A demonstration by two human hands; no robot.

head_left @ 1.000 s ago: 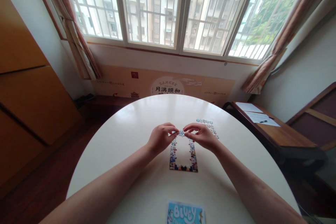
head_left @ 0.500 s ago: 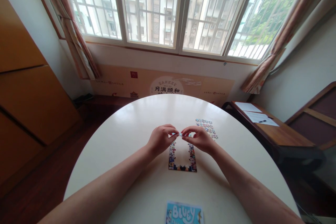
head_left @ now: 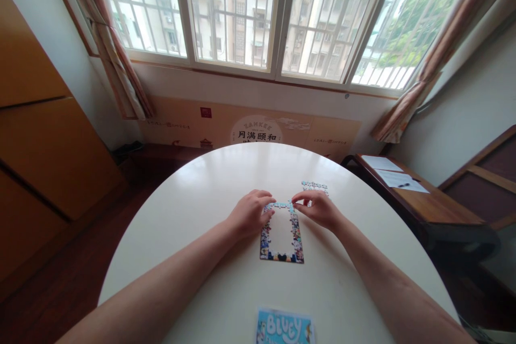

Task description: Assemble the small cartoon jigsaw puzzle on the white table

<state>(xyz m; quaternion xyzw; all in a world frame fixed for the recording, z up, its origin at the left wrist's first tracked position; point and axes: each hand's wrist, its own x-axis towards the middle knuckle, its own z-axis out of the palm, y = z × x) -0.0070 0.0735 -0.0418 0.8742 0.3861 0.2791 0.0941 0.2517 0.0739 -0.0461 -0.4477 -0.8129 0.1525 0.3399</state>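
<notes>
A jigsaw puzzle border (head_left: 299, 244) lies on the white table as an upright rectangle with a bare middle. Light blue pieces form its far edge; dark, many-coloured ones make up the near edge and sides. At its far left corner is my left hand (head_left: 250, 214), thumb and fingers apart on either side of the edge, holding nothing. My right hand (head_left: 320, 209) has thumb and index finger closed at the far right corner, on a small light blue puzzle piece (head_left: 291, 202). Loose puzzle pieces (head_left: 315, 185) lie in rows behind my right hand, which partly hides them.
A blue "Bluey" box or booklet (head_left: 284, 327) rests near me on the round white table (head_left: 181, 193). To the right, a wooden side table (head_left: 447, 212) holds papers (head_left: 397, 180) and a pen. A barred window and curtains are beyond.
My hands have moved apart, the right one going right to the far right corner. My left fingers have opened from their pinch. The far edge of the border now shows between them.
</notes>
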